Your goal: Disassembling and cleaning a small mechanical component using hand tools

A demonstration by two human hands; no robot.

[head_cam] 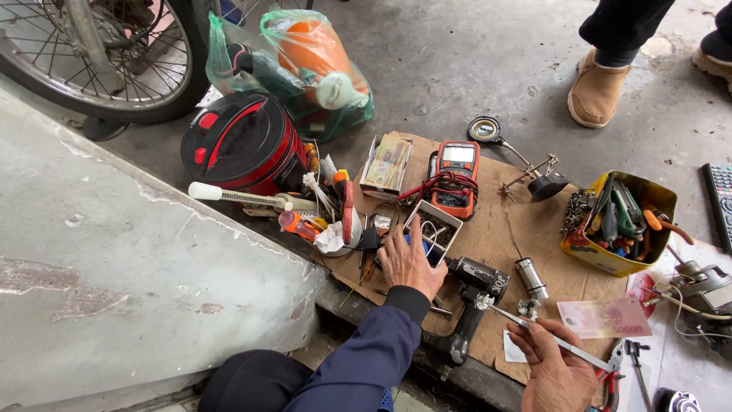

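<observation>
- Left hand (408,263): fingers spread, reaching into a small white box (432,229) of loose parts on the cardboard (503,229); whether it grips anything cannot be told.
- Right hand (557,366): closed on slim metal tweezers (534,329), tips pointing up-left toward a small metal part (528,308).
- Judgement: picking from the box goes best with fingertips only and the box kept flat.
- Position: box directly under the left fingertips, below the orange multimeter (455,179); black drill (473,305) lies between the hands.
</observation>
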